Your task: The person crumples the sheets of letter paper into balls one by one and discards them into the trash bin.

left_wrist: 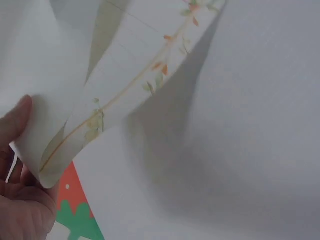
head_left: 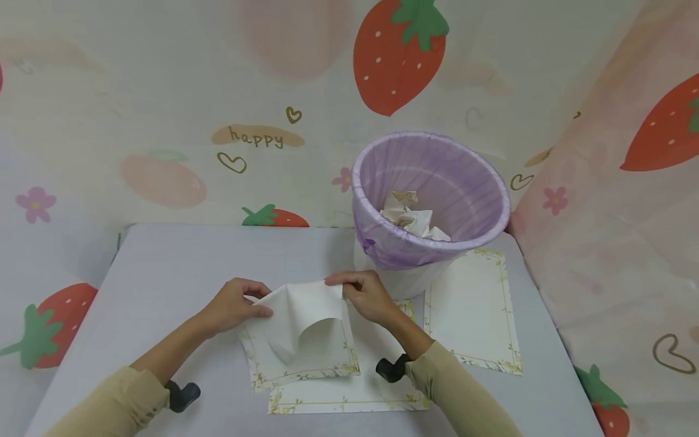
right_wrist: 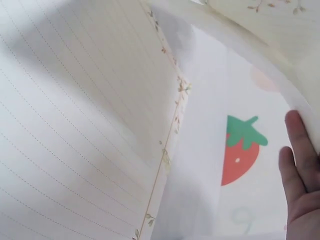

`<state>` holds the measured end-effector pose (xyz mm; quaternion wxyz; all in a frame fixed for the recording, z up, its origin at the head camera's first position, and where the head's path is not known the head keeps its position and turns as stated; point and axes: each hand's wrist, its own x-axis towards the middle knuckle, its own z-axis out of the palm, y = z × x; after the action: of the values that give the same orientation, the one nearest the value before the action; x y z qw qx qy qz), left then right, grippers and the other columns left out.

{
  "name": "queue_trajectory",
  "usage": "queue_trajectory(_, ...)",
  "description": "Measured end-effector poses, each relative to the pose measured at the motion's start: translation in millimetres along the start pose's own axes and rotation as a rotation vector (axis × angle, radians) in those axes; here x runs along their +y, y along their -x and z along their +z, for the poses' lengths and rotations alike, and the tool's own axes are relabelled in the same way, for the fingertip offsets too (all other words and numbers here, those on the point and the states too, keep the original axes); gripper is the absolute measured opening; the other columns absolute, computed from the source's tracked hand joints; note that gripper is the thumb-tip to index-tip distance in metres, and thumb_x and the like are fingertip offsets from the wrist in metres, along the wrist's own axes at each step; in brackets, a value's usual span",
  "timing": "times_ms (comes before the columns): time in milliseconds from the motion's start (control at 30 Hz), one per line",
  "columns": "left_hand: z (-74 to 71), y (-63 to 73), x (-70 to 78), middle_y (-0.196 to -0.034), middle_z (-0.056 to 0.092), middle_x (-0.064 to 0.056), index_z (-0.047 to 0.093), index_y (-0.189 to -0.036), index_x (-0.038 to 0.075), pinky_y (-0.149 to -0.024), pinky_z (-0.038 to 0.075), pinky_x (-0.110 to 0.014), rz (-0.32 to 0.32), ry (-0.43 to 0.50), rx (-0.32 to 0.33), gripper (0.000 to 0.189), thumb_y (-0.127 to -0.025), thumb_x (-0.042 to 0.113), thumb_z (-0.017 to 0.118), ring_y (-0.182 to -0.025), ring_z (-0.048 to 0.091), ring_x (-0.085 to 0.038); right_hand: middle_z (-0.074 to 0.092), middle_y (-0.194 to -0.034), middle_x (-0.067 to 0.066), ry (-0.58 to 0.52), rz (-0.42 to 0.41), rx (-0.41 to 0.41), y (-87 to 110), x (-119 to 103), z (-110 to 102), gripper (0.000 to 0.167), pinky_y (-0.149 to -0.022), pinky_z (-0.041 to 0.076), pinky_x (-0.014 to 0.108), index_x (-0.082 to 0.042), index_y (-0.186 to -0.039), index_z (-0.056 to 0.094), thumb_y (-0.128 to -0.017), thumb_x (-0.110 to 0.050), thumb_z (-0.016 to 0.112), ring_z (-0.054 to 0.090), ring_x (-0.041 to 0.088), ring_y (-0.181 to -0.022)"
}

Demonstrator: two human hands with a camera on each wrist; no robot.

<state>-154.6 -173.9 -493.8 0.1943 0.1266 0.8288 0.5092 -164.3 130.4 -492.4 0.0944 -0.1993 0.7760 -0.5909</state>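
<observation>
A sheet of floral-bordered paper (head_left: 322, 303) is bent over at its far edge, its plain back folding toward the near side. My left hand (head_left: 235, 305) pinches its left corner between thumb and fingers; the left wrist view shows that thumb (left_wrist: 19, 120) pressed on the plain side. My right hand (head_left: 368, 295) grips the far right corner. In the right wrist view two fingers (right_wrist: 300, 145) extend beside the raised paper. Beneath it on the table lies another lined sheet (head_left: 377, 388) with the same border, partly covered.
A bin (head_left: 431, 258) with a purple liner stands at the back right, crumpled paper (head_left: 415, 221) inside. Another bordered sheet (head_left: 472, 309) lies right of my right hand, its far end by the bin. The white table (head_left: 180, 261) meets a strawberry-print backdrop (head_left: 164, 91).
</observation>
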Motion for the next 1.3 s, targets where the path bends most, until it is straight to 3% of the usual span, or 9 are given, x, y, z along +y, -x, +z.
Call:
queue_trajectory(67, -0.6, -0.6, -0.9, -0.101, 0.070, -0.012, 0.074, -0.097, 0.003, -0.066, 0.058, -0.031, -0.001, -0.017, 0.034, 0.017, -0.083, 0.010, 0.080, -0.076, 0.071, -0.020, 0.069, -0.120, 0.018, -0.020, 0.024, -0.044, 1.4, -1, -3, 0.037, -0.057, 0.035, 0.022, 0.007, -0.113, 0.072, -0.094, 0.011, 0.040, 0.043, 0.012, -0.064)
queue_trajectory(167, -0.8, -1.2, -2.1, -0.098, 0.071, -0.013, 0.075, -0.092, 0.002, -0.065, 0.057, -0.029, -0.006, -0.031, 0.074, 0.012, -0.082, 0.007, 0.079, -0.076, 0.071, -0.021, 0.070, -0.118, 0.010, -0.033, 0.050, -0.092, 2.0, -4, -5, 0.032, -0.072, 0.046, 0.020, 0.002, -0.114, 0.073, -0.099, 0.001, 0.044, 0.057, 0.005, -0.084)
queue_trajectory(300, 0.5, -2.2, -1.7, -0.098, 0.070, -0.015, 0.075, -0.090, -0.001, -0.063, 0.057, -0.030, -0.014, -0.016, 0.108, 0.011, -0.081, 0.004, 0.079, -0.076, 0.071, -0.021, 0.061, -0.072, 0.000, 0.009, 0.048, -0.101, 1.3, -7, -3, 0.023, -0.060, 0.043, 0.019, -0.001, -0.114, 0.073, -0.097, -0.013, 0.064, 0.051, 0.003, -0.067)
queue_trajectory(400, 1.7, -3.7, 1.3, -0.096, 0.070, -0.015, 0.075, -0.089, -0.002, -0.062, 0.057, -0.029, -0.017, -0.024, 0.148, 0.011, -0.080, 0.003, 0.079, -0.075, 0.069, -0.020, 0.033, -0.060, -0.004, 0.066, 0.035, -0.064, 0.9, -10, 1, 0.034, -0.049, 0.030, 0.021, -0.003, -0.122, 0.070, -0.090, -0.011, 0.074, 0.031, 0.007, -0.054)
queue_trajectory(567, 3.1, -5.3, 11.1, -0.090, 0.071, -0.012, 0.076, -0.087, 0.000, -0.060, 0.055, -0.029, 0.010, -0.080, 0.211, 0.009, -0.079, 0.002, 0.080, -0.071, 0.064, -0.018, 0.046, -0.066, 0.000, 0.115, 0.021, 0.032, 0.6, -11, 5, 0.048, -0.054, 0.038, 0.018, -0.004, -0.137, 0.059, -0.091, -0.002, 0.070, 0.038, 0.003, -0.059)
queue_trajectory(767, 2.3, -4.0, 19.3, -0.083, 0.068, -0.008, 0.074, -0.081, 0.003, -0.058, 0.053, -0.026, -0.016, -0.118, 0.313, 0.008, -0.080, 0.007, 0.081, -0.071, 0.059, -0.018, 0.069, -0.118, 0.013, 0.089, -0.008, 0.065, 2.1, -11, 8, 0.034, -0.049, 0.037, 0.018, 0.002, -0.128, 0.065, -0.094, 0.002, 0.064, 0.042, 0.004, -0.057)
queue_trajectory(900, 1.4, -3.9, 22.6, -0.077, 0.064, -0.008, 0.070, -0.080, 0.002, -0.057, 0.051, -0.026, -0.091, -0.100, 0.368, 0.018, -0.081, 0.016, 0.082, -0.072, 0.057, -0.020, 0.069, -0.120, 0.013, 0.058, -0.046, 0.109, 2.5, -12, 8, 0.031, -0.047, 0.035, 0.020, 0.003, -0.125, 0.066, -0.094, 0.004, 0.063, 0.038, 0.006, -0.054)
queue_trajectory(1133, 7.0, -4.4, 28.9, -0.088, 0.070, -0.014, 0.069, -0.105, -0.008, -0.058, 0.059, -0.030, -0.217, 0.078, 0.315, 0.036, -0.090, 0.025, 0.074, -0.067, 0.066, -0.017, 0.065, -0.079, 0.017, 0.119, -0.235, 0.224, 1.0, -13, 13, 0.029, -0.046, 0.034, 0.018, 0.005, -0.121, 0.068, -0.092, 0.006, 0.064, 0.042, 0.008, -0.054)
queue_trajectory(1300, 9.0, -4.1, 34.7, -0.090, 0.071, -0.012, 0.065, -0.115, -0.012, -0.061, 0.058, -0.025, -0.240, 0.226, 0.270, 0.040, -0.094, 0.022, 0.070, -0.067, 0.066, -0.012, 0.072, -0.088, 0.016, 0.228, -0.400, 0.326, -1.3, -11, 16, 0.029, -0.047, 0.038, 0.017, 0.006, -0.118, 0.069, -0.089, 0.012, 0.065, 0.048, 0.009, -0.057)
